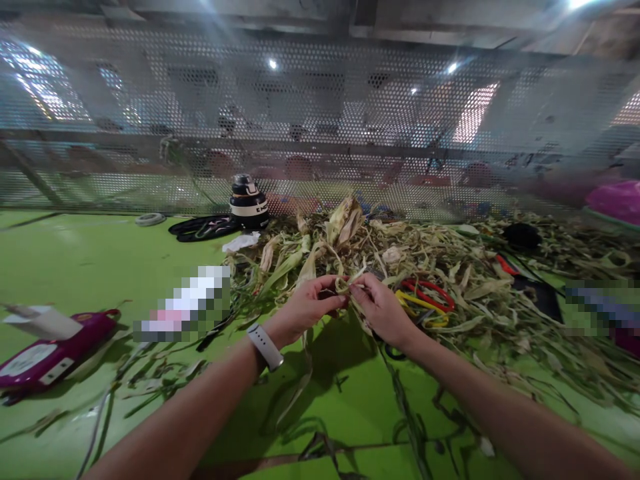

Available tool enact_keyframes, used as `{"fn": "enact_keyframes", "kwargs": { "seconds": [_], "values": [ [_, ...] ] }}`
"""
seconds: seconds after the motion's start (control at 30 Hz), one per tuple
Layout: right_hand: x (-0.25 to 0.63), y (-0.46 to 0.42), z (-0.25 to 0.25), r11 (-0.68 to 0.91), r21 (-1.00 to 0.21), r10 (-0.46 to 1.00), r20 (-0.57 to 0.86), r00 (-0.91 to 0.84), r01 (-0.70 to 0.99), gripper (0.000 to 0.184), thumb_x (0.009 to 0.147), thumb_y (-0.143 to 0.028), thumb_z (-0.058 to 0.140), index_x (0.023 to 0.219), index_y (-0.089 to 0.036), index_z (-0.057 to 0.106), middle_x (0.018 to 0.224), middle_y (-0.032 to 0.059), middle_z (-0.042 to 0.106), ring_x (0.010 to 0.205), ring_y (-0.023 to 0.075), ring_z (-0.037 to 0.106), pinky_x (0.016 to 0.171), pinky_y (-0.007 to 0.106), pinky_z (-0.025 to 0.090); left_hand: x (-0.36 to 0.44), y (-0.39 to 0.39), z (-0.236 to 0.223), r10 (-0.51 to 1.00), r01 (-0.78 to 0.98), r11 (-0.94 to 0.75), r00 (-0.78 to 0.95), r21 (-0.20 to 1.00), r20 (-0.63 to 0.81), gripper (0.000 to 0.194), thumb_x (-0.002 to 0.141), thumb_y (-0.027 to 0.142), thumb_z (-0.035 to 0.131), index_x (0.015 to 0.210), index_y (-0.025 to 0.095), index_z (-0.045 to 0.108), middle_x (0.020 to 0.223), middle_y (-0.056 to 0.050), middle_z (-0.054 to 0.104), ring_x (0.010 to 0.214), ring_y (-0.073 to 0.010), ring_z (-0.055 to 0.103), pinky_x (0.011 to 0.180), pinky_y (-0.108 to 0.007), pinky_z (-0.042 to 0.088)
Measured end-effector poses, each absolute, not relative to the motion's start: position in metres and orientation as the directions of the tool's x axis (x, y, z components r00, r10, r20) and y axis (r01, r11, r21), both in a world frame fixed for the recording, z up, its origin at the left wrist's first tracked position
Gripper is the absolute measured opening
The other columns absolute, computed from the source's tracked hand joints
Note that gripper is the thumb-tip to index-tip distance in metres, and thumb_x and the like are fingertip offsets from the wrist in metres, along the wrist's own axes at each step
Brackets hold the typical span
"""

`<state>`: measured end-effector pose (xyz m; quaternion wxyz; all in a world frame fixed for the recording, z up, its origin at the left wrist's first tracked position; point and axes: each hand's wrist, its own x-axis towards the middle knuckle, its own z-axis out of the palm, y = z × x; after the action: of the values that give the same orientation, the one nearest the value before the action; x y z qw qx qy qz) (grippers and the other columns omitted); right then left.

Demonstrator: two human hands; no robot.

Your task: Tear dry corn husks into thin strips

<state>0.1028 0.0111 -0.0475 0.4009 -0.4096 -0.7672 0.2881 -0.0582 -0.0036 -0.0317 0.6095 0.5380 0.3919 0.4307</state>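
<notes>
My left hand (310, 303), a pale watch band on its wrist, pinches a curled strip of dried corn husk (343, 285). Close beside it, my right hand (376, 303) grips the same strip between thumb and fingers. Loose ends of husk hang below the hands over the green tabletop (330, 373). Just beyond lies a wide heap of dried corn husks (450, 250), with a larger whole husk (345, 220) standing up from it. Scissors with red and yellow handles (425, 300) rest on the heap to the right of my right hand.
A black bottle (249, 203) stands behind, near a coiled black strap (203, 228) and a roll of tape (150, 219). At the left is a magenta device (55, 350). A perforated metal screen (320, 120) rises along the back. Husk scraps (165, 380) litter the front.
</notes>
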Motion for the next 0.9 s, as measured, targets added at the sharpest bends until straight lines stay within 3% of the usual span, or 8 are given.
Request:
{"fn": "enact_keyframes", "kwargs": {
  "seconds": [0.17, 0.5, 0.7, 0.9],
  "values": [
    [0.105, 0.012, -0.047, 0.508, -0.758, 0.853, 0.374, -0.365, 0.409, 0.017, 0.087, -0.030, 0.041, 0.083, -0.017, 0.051, 0.075, 0.0016, 0.056, 0.068, 0.0133, 0.051, 0.062, 0.024, 0.039, -0.060, -0.002, -0.031, 0.944, -0.072, 0.073, 0.327, 0.995, -0.046, 0.042, 0.065, 0.019, 0.067, 0.107, 0.017, 0.061, 0.080, -0.001, 0.064, 0.062, -0.0070, 0.051, 0.055, -0.017, 0.038],
    [0.104, 0.011, -0.043, 0.501, -0.776, 0.854, 0.371, -0.364, 0.384, 0.016, 0.085, -0.029, 0.043, 0.080, -0.017, 0.051, 0.071, 0.0006, 0.055, 0.064, 0.0128, 0.050, 0.061, 0.023, 0.039, -0.061, 0.004, -0.042, 0.950, -0.020, 0.000, 0.313, 1.000, 0.007, 0.043, 0.063, 0.016, 0.064, 0.107, 0.017, 0.062, 0.080, -0.001, 0.065, 0.072, -0.0109, 0.054, 0.070, -0.024, 0.041],
    [0.105, 0.013, -0.047, 0.506, -0.759, 0.852, 0.369, -0.371, 0.410, 0.016, 0.085, -0.030, 0.044, 0.080, -0.017, 0.052, 0.069, 0.0003, 0.055, 0.062, 0.0123, 0.049, 0.059, 0.023, 0.038, -0.060, 0.001, -0.037, 0.938, -0.078, 0.064, 0.344, 0.995, -0.033, 0.041, 0.061, 0.011, 0.061, 0.102, 0.018, 0.063, 0.084, -0.001, 0.065, 0.065, -0.0092, 0.053, 0.066, -0.023, 0.043],
    [0.105, 0.011, -0.046, 0.506, -0.763, 0.851, 0.369, -0.373, 0.401, 0.017, 0.086, -0.030, 0.044, 0.082, -0.017, 0.054, 0.068, -0.0007, 0.055, 0.060, 0.0113, 0.048, 0.057, 0.022, 0.037, -0.059, -0.003, -0.032, 0.928, -0.075, 0.096, 0.368, 0.993, -0.061, 0.035, 0.065, 0.009, 0.050, 0.095, 0.018, 0.065, 0.068, 0.002, 0.059, 0.058, -0.0081, 0.047, 0.056, -0.019, 0.037]
  ]
}}
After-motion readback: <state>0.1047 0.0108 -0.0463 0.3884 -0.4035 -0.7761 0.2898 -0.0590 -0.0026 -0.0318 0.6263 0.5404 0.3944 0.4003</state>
